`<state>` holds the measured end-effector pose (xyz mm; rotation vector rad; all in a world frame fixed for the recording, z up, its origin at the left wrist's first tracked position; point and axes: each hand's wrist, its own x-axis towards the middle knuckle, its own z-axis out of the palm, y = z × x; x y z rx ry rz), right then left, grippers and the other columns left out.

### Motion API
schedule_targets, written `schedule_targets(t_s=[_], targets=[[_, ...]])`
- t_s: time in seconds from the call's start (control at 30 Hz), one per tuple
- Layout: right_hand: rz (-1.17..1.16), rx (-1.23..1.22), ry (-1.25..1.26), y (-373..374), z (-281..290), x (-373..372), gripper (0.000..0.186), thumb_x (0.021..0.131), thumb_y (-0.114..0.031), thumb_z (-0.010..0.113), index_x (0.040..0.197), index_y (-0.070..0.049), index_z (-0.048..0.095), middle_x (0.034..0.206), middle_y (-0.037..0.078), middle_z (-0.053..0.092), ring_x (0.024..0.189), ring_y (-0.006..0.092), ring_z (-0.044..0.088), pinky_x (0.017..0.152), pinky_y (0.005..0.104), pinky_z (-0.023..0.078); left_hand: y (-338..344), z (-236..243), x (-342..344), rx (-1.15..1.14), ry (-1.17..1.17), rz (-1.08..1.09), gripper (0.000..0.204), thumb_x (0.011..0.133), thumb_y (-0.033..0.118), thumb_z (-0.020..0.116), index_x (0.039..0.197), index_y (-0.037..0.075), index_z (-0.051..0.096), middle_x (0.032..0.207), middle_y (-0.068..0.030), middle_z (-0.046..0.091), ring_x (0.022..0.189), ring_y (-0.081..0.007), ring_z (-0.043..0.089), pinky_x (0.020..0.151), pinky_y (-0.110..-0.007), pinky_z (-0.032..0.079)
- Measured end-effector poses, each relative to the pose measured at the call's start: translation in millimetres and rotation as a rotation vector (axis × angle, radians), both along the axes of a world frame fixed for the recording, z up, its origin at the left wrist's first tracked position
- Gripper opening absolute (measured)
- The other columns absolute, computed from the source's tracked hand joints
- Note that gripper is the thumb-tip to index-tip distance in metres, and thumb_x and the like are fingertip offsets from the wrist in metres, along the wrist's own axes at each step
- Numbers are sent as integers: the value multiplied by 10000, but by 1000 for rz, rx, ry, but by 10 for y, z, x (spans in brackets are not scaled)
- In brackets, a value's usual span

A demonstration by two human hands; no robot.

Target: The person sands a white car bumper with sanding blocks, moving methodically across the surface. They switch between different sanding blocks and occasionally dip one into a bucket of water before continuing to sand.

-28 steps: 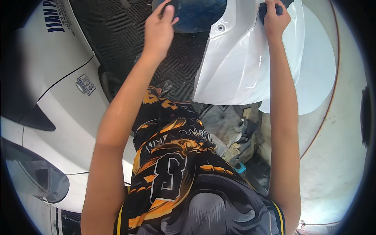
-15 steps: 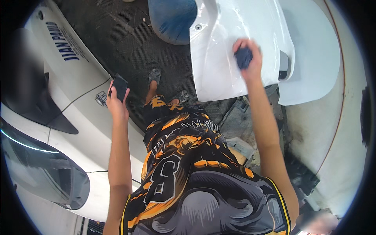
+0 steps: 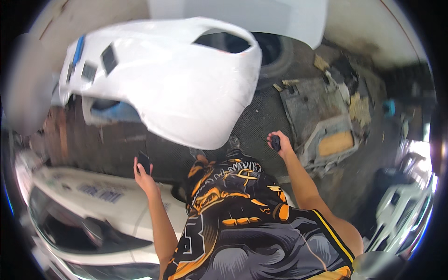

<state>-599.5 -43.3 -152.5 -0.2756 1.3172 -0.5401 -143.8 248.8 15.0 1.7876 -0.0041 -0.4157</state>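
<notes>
A large white car bumper (image 3: 186,88) is raised in front of me, with an oval opening at its upper right. Two dark rectangular pieces, one a pad (image 3: 109,59) and one a smaller pad (image 3: 89,71), rest on its far-left part beside a blue strip (image 3: 78,50). My left hand (image 3: 143,176) is closed on a thin, dark rectangular block (image 3: 143,161), held over the side of a white car. To the right of the bumper and apart from it, my right hand (image 3: 283,145) grips a dark, crumpled-looking wad (image 3: 276,143); its material is unclear.
A white car (image 3: 116,210) stands close on my left. Worn grey panels (image 3: 317,105) and scraps lie on the floor at right. Behind the bumper are a tire (image 3: 278,56) and another pale panel (image 3: 242,14). A white car part (image 3: 396,210) stands at lower right.
My view has swung round to the right, bringing more of the bumper and floor into sight. My right hand has come off the bumper's surface, still holding the wad. The left keeps its block.
</notes>
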Motion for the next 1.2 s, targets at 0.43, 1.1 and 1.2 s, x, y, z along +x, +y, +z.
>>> schedule_targets(t_s=[0.43, 1.1, 1.2], targets=[[14, 299, 707, 2239, -1288, -1554, 643, 721, -274, 735, 1254, 78, 666, 1102, 223, 715, 977, 277, 703, 870, 378, 534, 790, -540, 927, 1065, -137, -625, 381, 1069, 217, 525, 1338, -31, 629, 1249, -261, 690, 1175, -383, 660, 1002, -407, 492], [-306, 143, 461, 1296, -1028, -1122, 527, 988, -512, 637, 1275, -70, 636, 1141, 115, 688, 979, 254, 679, 811, 446, 549, -485, 262, 659, 408, -216, -357, 308, 1102, 217, 484, 1275, 23, 649, 1231, -138, 632, 1020, -237, 650, 720, -326, 640], [-367, 198, 443, 1198, -831, -1178, 572, 986, -533, 634, 1342, -88, 592, 1211, 131, 665, 1019, 310, 686, 821, 521, 554, -510, 556, 788, 137, -221, -134, 335, 1097, 224, 495, 1299, -15, 613, 1221, -161, 624, 1027, -235, 648, 735, -358, 658]])
